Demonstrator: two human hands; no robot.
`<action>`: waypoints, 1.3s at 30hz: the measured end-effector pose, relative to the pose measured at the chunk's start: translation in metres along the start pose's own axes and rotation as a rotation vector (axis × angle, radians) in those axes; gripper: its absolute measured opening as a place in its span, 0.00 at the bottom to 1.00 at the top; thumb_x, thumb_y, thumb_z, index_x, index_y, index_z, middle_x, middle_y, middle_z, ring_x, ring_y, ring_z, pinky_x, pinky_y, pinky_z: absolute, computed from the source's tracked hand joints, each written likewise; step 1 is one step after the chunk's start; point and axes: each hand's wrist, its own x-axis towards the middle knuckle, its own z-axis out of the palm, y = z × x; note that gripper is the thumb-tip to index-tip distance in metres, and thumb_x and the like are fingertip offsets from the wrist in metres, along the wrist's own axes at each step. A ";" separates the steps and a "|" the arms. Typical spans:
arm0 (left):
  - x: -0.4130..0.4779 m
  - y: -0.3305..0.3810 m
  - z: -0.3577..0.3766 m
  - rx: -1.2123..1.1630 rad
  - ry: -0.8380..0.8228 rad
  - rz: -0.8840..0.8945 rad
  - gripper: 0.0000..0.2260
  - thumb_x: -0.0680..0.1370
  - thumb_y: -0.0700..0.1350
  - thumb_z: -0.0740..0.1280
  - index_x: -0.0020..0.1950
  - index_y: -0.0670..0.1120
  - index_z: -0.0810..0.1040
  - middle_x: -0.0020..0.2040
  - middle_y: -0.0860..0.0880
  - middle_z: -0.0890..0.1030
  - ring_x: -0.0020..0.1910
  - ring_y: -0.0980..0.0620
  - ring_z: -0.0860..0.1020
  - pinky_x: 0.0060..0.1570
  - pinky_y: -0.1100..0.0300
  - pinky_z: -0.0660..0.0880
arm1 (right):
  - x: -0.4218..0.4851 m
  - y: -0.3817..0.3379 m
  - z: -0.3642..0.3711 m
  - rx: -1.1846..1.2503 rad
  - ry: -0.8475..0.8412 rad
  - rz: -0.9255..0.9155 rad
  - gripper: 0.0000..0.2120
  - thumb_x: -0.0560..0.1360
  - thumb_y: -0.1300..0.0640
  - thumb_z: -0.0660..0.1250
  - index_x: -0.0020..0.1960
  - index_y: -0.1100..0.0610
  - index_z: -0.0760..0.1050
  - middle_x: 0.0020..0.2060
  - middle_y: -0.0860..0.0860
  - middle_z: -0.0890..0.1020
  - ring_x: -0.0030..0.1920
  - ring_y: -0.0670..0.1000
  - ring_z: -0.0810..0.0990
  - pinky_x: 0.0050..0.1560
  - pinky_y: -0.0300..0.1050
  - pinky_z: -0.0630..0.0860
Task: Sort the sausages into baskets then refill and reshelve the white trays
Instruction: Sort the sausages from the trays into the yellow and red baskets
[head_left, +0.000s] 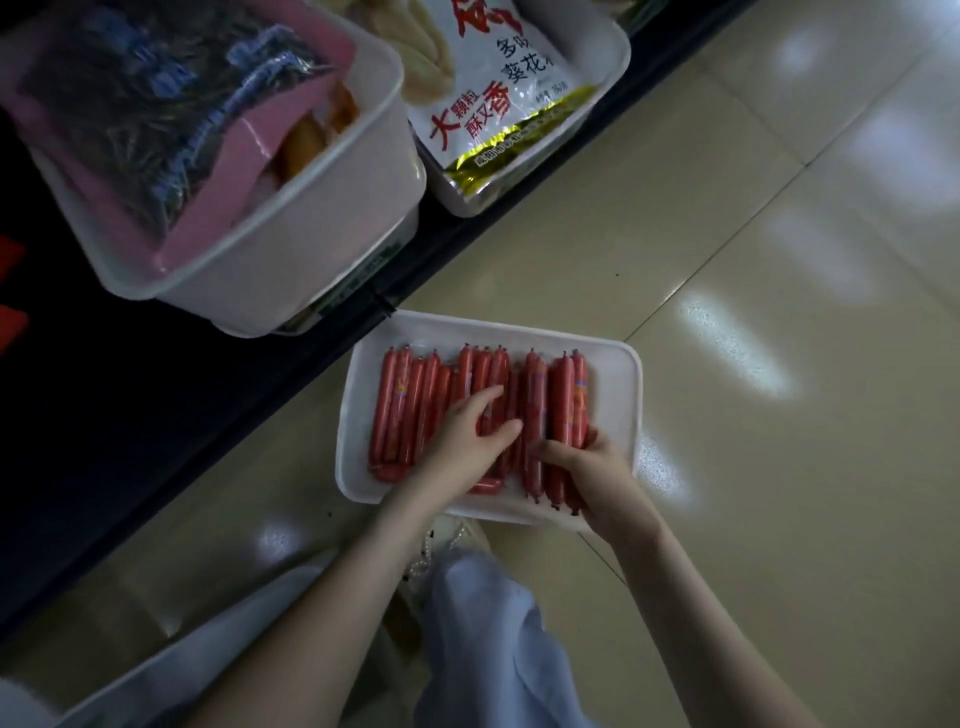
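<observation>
White tray (623, 395) sits flat on the tiled floor (779, 467), just beside the dark shelf base (208, 415). Red sausages (415, 405) fill it in a side-by-side row, ends pointing toward and away from the person; a few lie crosswise underneath at the near edge.

Hands:
- left hand (467, 431): fingers fairly straight and spread, resting flat on top of the middle of the row, not gripping.
- right hand (592, 467): thumb and fingers wrapped around a bundle of sausages at the right end of the row, near the tray's near-right corner.

On the shelf above: white bin (291, 249) with pink packs (218, 171), and next to it a second bin (597, 78) holding a snack bag (498, 104) with red lettering. Pale-blue trouser leg (483, 623) shows between the forearms.
</observation>
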 end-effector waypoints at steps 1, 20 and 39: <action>-0.011 0.014 -0.003 -0.213 -0.093 -0.024 0.24 0.79 0.53 0.65 0.73 0.52 0.66 0.72 0.50 0.69 0.70 0.51 0.68 0.69 0.52 0.66 | -0.010 -0.009 0.003 0.038 -0.068 -0.027 0.18 0.68 0.68 0.72 0.56 0.68 0.74 0.40 0.66 0.82 0.34 0.58 0.80 0.37 0.49 0.79; -0.362 0.149 -0.085 -0.812 -0.126 0.457 0.11 0.79 0.39 0.62 0.61 0.46 0.75 0.47 0.46 0.84 0.44 0.48 0.83 0.43 0.52 0.82 | -0.348 -0.178 0.084 -0.090 -0.589 -0.497 0.14 0.72 0.70 0.66 0.57 0.62 0.75 0.44 0.58 0.84 0.41 0.54 0.84 0.40 0.46 0.81; -0.573 -0.002 -0.178 -1.001 0.445 0.605 0.14 0.78 0.39 0.66 0.64 0.47 0.75 0.50 0.45 0.83 0.47 0.47 0.82 0.43 0.51 0.80 | -0.500 -0.096 0.282 -0.672 -1.032 -0.692 0.20 0.77 0.68 0.63 0.66 0.55 0.70 0.58 0.54 0.81 0.58 0.52 0.80 0.58 0.50 0.77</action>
